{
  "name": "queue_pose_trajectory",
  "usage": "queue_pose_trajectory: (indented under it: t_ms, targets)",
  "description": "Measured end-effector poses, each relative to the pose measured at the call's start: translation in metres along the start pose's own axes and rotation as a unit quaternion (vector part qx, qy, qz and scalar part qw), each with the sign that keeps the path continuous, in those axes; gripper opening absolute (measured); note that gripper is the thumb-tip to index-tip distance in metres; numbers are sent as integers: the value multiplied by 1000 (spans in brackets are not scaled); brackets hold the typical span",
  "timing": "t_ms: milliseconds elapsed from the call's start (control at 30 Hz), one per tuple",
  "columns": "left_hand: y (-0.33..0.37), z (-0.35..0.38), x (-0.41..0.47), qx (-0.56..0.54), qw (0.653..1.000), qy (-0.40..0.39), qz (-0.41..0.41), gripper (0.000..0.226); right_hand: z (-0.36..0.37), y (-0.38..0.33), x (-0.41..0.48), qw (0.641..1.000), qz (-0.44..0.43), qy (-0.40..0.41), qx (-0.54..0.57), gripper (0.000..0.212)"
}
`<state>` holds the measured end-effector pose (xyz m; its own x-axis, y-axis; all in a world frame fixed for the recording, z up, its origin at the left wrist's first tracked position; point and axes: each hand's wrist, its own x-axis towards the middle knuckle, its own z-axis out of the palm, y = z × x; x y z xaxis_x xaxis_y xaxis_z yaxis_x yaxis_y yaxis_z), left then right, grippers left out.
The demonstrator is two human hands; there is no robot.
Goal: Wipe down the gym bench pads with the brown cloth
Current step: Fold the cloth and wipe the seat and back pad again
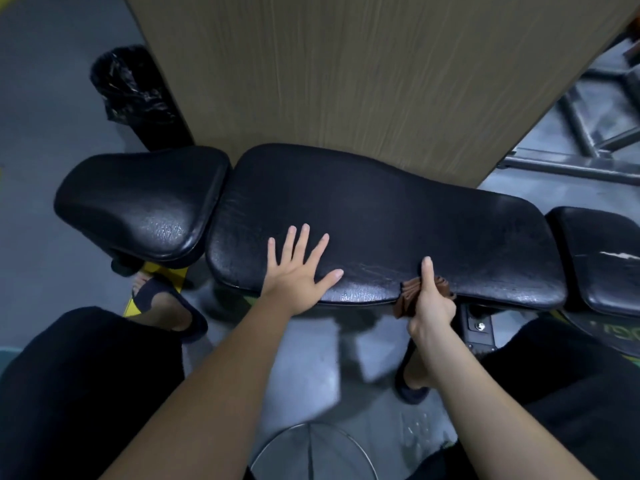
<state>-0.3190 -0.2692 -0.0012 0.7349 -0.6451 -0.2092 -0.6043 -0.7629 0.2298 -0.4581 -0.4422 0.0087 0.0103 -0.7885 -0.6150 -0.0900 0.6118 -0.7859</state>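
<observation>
A long black back pad (381, 216) lies across the middle of the view, worn and cracked along its near edge. A smaller black seat pad (138, 209) sits at its left end, and another black pad (602, 258) at its right end. My left hand (298, 268) lies flat on the near side of the long pad with fingers spread. My right hand (431, 303) grips the bunched brown cloth (412, 294) against the pad's near edge, thumb up on the top surface. Most of the cloth is hidden by the hand.
A tan wood-grain panel (381, 74) stands right behind the bench. A bin with a black bag (135, 91) is at the back left, a grey metal frame (581, 140) at the back right. A round metal stool (311, 455) is below me, my sandalled feet on grey floor.
</observation>
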Motion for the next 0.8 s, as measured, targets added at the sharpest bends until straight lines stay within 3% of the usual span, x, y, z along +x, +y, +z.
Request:
queue_pose_trajectory:
  t_ms: [100, 167, 267, 367, 433, 533, 567, 633, 733, 800]
  targets:
    - [-1, -2, -1, -3, 1000, -15, 2, 80, 15, 14, -33, 1000, 17, -13, -17, 78]
    - [-3, -5, -3, -29, 999, -22, 11, 78, 29, 29, -68, 999, 35, -36, -9, 67]
    - [-15, -10, -16, -223, 974, 11, 24, 68, 60, 62, -120, 988, 100, -116, 12, 38]
    - [-41, -12, -55, -381, 914, 136, -36, 61, 90, 71, -170, 955, 174, -224, 83, 32]
    - [-59, -15, -81, -393, 888, 215, -104, 64, 103, 69, -182, 949, 200, -231, 78, 54]
    - [-74, -17, -101, -331, 864, 321, -203, 58, 104, 72, -172, 935, 222, -272, 39, 97]
    - [-75, -16, -102, -312, 846, 352, -250, 54, 96, 68, -168, 929, 228, -292, 29, 103]
    - [-67, -13, -104, -338, 785, 371, -363, 49, 85, 56, -161, 915, 257, -308, 31, 95]
    - [-31, -2, -109, -488, 623, 310, -526, 62, 64, 48, -137, 879, 325, -343, 61, 103]
    - [-1, 10, -105, -576, 582, 236, -523, 85, 56, 46, -131, 853, 355, -379, 43, 114]
